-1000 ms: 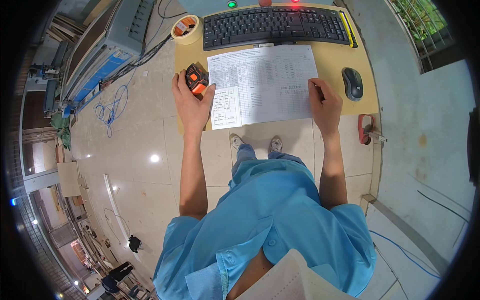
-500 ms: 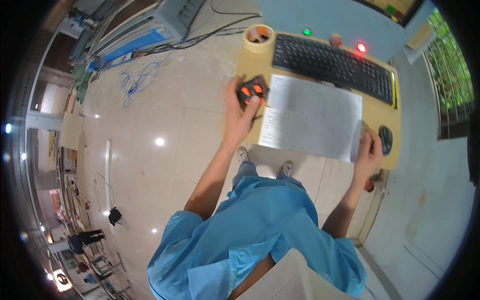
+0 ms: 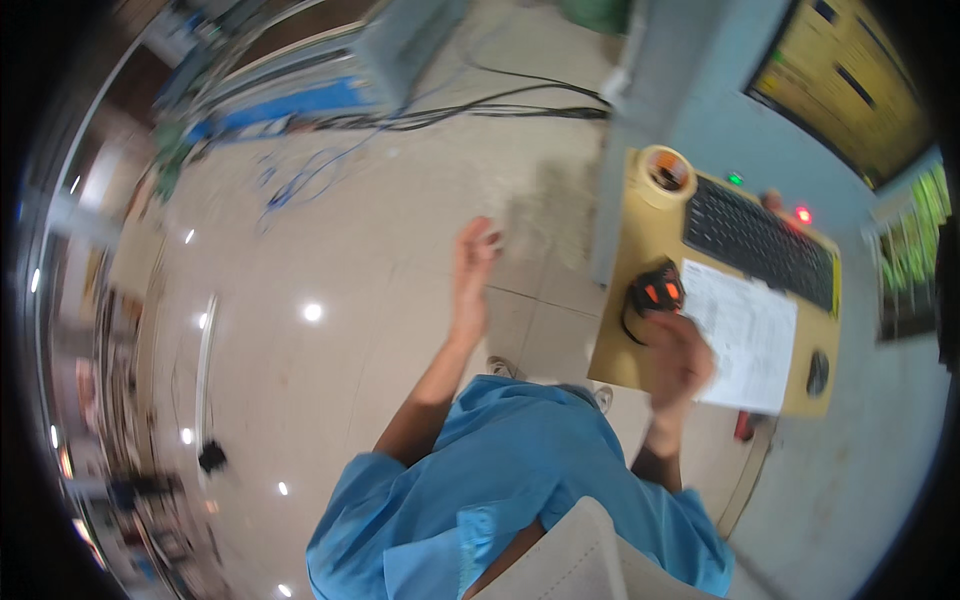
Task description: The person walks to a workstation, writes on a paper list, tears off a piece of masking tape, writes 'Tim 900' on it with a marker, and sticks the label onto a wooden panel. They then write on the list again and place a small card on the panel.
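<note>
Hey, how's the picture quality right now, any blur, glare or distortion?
Head view: motion smears the right hand and left hand; head view: bright spots glare on the floor; head view: the screen bends toward the dark rim, and print on the paper is blurred.

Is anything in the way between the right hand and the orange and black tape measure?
No, nothing visible stands between the right hand and the tape measure on the desk. They look right beside each other, but blur hides whether they touch.
</note>
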Demonstrator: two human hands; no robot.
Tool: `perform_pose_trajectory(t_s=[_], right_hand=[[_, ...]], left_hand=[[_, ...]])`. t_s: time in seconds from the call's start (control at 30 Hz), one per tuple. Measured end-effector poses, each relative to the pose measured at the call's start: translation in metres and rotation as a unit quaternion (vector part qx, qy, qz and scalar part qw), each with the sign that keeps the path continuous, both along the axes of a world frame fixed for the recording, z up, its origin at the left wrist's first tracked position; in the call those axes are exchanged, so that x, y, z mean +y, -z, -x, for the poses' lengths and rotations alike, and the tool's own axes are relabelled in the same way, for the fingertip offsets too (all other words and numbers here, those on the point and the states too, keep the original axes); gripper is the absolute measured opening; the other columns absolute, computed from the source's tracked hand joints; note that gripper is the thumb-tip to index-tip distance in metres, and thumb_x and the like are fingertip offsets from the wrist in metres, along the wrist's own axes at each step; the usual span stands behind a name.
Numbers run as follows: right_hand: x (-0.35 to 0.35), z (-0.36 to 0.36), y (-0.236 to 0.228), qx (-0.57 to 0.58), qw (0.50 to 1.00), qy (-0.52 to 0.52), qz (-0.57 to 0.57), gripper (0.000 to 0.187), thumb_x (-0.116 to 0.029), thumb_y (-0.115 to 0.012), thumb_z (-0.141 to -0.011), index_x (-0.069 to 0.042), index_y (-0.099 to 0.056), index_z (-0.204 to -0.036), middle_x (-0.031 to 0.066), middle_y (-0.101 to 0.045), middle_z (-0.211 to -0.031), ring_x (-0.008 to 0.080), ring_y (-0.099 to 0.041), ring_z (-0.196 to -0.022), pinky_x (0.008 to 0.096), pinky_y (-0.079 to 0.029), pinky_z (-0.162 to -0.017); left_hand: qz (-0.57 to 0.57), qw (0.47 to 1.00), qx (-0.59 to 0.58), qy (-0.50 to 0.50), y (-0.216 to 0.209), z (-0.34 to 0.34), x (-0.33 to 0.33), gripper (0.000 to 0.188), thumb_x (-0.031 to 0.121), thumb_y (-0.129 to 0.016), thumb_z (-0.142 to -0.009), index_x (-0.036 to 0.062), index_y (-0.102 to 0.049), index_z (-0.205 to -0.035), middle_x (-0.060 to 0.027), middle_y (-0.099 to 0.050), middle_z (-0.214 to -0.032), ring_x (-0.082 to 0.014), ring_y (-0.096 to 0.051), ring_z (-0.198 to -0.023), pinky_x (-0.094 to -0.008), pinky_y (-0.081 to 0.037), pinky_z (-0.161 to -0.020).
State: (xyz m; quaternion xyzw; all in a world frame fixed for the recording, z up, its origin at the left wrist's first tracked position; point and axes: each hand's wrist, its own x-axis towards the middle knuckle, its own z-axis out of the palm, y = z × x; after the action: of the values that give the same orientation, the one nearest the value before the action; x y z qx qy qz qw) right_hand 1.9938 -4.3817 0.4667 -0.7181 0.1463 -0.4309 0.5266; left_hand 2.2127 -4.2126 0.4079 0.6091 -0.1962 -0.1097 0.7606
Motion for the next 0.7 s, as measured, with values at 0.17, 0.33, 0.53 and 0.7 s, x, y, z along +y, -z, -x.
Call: perform_pose_trajectory(t_s=[0.17,0.33,0.53,0.7], right_hand=[[0.062,-0.079,-0.018,0.022,0.994,-0.082,0.063,0.019,0.007,-0.070,-0.085,0.002,-0.074,-0.103,0.0085,-0.067,-0.075,0.0147,-0.058,-0.056,0.0281,-0.045,-0.051],[0.072,-0.124,-0.016,0.077,0.994,-0.074,0.001,0.018,0.003,-0.070,-0.089,-0.001,-0.075,-0.105,0.0072,-0.067,-0.075,0.0119,-0.058,-0.058,0.0265,-0.045,-0.053],[0.050,-0.174,0.026,0.122,0.972,-0.050,-0.195,0.013,-0.004,-0.066,-0.098,-0.001,-0.074,-0.108,0.0029,-0.068,-0.077,0.0062,-0.058,-0.066,0.0238,-0.046,-0.061],[0.034,-0.200,0.056,0.155,0.951,-0.011,-0.268,0.015,-0.010,-0.065,-0.103,0.001,-0.073,-0.109,-0.0001,-0.067,-0.079,0.0065,-0.059,-0.071,0.0238,-0.047,-0.065]], left_hand=[[-0.008,0.996,-0.003,0.086,-0.005,-0.052,0.016,0.052,0.036,-0.053,-0.108,0.0050,-0.045,-0.149,-0.0125,-0.054,-0.145,-0.0258,-0.056,-0.130,-0.0415,-0.043,-0.109],[-0.025,0.978,0.013,0.207,-0.007,-0.102,-0.021,0.047,0.028,-0.056,-0.107,0.0045,-0.049,-0.146,-0.0137,-0.059,-0.138,-0.0244,-0.060,-0.123,-0.0380,-0.045,-0.104],[-0.062,0.961,0.032,0.268,0.015,-0.157,-0.088,0.050,0.016,-0.067,-0.101,0.0044,-0.047,-0.146,-0.0132,-0.058,-0.136,-0.0182,-0.061,-0.114,-0.0336,-0.049,-0.096],[-0.141,0.948,0.036,0.281,0.044,-0.216,-0.112,0.053,0.019,-0.069,-0.101,0.0042,-0.047,-0.146,-0.0137,-0.061,-0.131,-0.0189,-0.062,-0.111,-0.0341,-0.051,-0.095]])
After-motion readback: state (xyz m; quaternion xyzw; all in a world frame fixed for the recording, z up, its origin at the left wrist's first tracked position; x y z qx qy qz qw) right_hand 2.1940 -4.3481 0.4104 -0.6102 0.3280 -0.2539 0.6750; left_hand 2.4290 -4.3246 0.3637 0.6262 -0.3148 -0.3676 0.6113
